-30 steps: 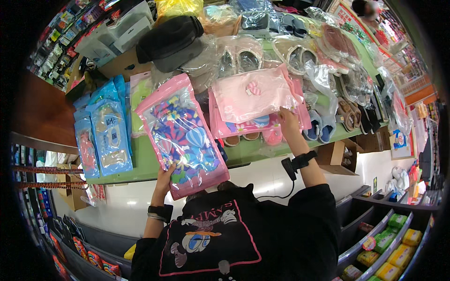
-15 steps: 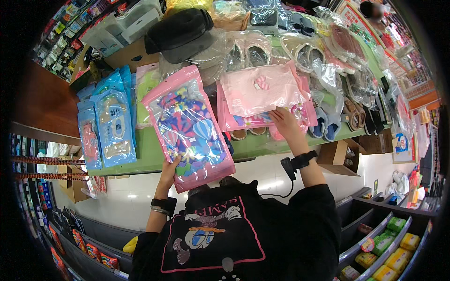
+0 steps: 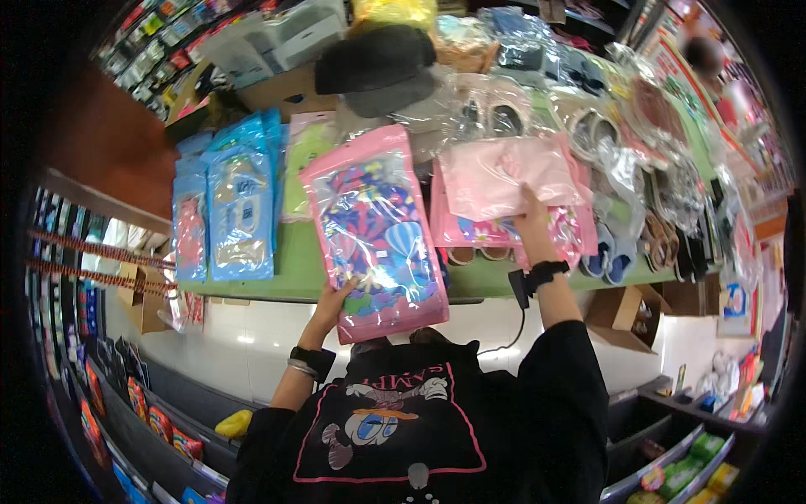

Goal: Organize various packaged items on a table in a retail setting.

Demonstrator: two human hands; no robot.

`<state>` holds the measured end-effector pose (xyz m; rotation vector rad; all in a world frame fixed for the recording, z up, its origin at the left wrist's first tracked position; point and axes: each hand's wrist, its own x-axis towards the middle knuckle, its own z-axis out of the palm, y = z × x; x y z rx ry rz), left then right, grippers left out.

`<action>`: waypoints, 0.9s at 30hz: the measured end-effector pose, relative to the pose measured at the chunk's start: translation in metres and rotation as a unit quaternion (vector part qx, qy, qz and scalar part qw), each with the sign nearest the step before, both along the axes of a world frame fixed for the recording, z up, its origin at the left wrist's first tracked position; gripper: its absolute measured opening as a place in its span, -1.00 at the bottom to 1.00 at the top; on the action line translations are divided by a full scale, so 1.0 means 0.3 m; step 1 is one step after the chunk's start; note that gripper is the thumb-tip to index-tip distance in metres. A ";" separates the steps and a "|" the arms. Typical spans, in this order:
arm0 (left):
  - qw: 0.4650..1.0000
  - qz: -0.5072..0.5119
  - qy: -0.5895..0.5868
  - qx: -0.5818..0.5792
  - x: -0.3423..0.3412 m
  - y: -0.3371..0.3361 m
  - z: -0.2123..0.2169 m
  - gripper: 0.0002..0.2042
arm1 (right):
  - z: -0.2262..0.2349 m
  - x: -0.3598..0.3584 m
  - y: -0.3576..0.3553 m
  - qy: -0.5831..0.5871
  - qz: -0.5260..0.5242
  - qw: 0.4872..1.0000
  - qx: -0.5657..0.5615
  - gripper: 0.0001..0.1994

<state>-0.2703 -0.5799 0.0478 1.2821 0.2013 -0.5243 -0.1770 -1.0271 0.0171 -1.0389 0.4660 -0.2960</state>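
Observation:
In my left hand (image 3: 334,304) is a pink-edged plastic package (image 3: 382,244), gripped by its lower left edge. Its clear front shows folded purple and blue fabric with balloon shapes, and it tilts over the table's front edge. My right hand (image 3: 532,220) is closed on the front edge of a pale pink package (image 3: 491,176), with fingers on top. That package lies on other pink packages (image 3: 453,228) with patterned contents. What is under the right palm is hidden.
Blue packages (image 3: 242,218) lie on the green table (image 3: 294,260) at left, beside a lime-green one (image 3: 304,160). Behind is a dark cap (image 3: 378,71). Bagged slippers (image 3: 609,248) crowd the right. Cardboard boxes (image 3: 625,319) stand below, and shelves (image 3: 672,454) flank me.
The whole scene has shifted to the right in view. My right fingers have slid slightly farther onto the pale pink package. My left hand keeps the same grip on the balloon-patterned package.

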 end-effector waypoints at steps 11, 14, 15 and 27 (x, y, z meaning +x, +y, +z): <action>0.997 0.054 -0.055 -0.008 -0.030 0.023 0.007 -0.66 | 0.503 -0.243 0.072 -0.023 -0.081 0.976 -0.203 -0.61; 0.997 0.072 -0.026 -0.022 -0.029 0.031 -0.004 -0.66 | 0.555 -0.267 0.095 -0.087 -0.072 0.960 -0.257 -0.61; 0.995 0.072 -0.068 -0.011 -0.030 0.034 0.004 -0.65 | 0.570 -0.274 0.111 -0.099 -0.083 0.966 -0.223 -0.60; 0.973 0.167 -0.153 0.047 -0.170 0.367 0.454 -0.63 | 0.686 -0.270 0.237 -0.098 -0.082 0.962 -0.240 -0.68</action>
